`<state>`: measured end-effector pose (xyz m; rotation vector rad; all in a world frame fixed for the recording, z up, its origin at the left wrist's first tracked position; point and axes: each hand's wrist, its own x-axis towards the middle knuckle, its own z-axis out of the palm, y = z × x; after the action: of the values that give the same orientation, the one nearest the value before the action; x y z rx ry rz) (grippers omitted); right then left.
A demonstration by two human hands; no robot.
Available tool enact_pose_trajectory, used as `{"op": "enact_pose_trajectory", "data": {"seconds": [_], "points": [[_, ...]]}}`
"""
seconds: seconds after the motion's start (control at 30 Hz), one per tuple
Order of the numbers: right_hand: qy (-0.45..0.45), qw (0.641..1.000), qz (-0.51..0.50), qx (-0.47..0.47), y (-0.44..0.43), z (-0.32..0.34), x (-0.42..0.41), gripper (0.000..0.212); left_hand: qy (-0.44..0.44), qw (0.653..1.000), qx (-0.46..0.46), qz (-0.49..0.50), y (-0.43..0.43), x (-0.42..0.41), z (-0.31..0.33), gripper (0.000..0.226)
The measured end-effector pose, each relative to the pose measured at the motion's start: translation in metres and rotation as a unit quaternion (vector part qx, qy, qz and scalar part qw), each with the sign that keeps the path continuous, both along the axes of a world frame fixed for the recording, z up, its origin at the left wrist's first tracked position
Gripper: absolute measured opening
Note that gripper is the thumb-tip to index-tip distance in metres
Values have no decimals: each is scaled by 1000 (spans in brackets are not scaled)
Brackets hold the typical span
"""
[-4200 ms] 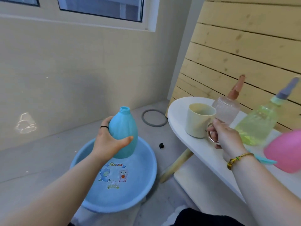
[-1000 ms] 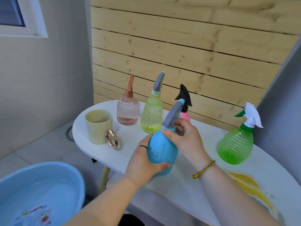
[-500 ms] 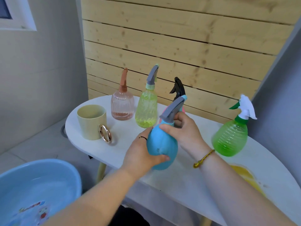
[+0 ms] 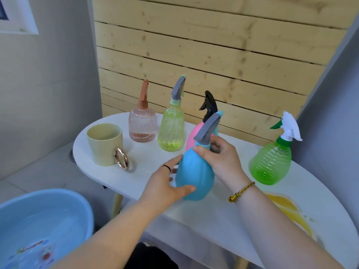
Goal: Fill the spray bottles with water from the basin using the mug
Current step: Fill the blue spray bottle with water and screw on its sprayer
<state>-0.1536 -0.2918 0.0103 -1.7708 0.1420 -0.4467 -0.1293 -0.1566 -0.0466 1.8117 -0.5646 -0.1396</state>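
Blue spray bottle [image 4: 196, 175] at mid-table [image 4: 213, 220], left hand [image 4: 165, 185] wrapped round its belly to steady it, right hand [image 4: 221, 162] pinching the collar under the grey trigger head, probably screwing it tight, with mug [image 4: 104, 144] at ten o'clock and basin [image 4: 38, 220] at eight.

Looks domestic, a home utility corner or balcony: plain grey walls [image 4: 48, 84], pale tiled floor [image 4: 38, 171], window frame [image 4: 19, 16] top left, pine slat panel [image 4: 213, 45] behind a small white oval table [image 4: 151, 164] on wooden legs [image 4: 116, 202]. Household plastics on it: coloured spray bottles [image 4: 172, 131], cream mug [image 4: 104, 144]. Blue wash basin [image 4: 48, 192] with cartoon print sits on the floor
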Motion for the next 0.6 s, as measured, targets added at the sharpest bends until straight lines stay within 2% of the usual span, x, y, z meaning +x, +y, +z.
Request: {"op": "enact_pose_trajectory", "data": {"seconds": [0.07,0.1,0.2,0.27,0.33,0.4,0.47,0.5,0.6], "points": [[19,1000,13,12,-5,2,-1,15,-7,1000,2,-20,9,10,4,58],[36,999,33,21,-7,3,-2,16,-4,999,16,-38,11,17,5,61],[68,990,110,52,-12,5,-2,23,29,987,96,-130,8,34,11,99],[64,987,129,71,-13,3,0,27,66,977,91,-181,1,35,13,103],[46,994,82,61,-9,1,2,26,76,985,41,-153,-6,26,8,91],[12,1000,-5,14,-1,-4,3,21,49,997,2,-56,-12,14,1,79],[-20,997,-60,-33,8,-7,2,27,23,1000,-16,-2,-17,4,-1,75],[-26,997,-52,-48,10,-9,1,26,19,1000,-18,8,-17,3,-2,75],[-1,996,69,-51,5,-12,-7,17,12,1000,-11,9,-15,6,0,76]]}}
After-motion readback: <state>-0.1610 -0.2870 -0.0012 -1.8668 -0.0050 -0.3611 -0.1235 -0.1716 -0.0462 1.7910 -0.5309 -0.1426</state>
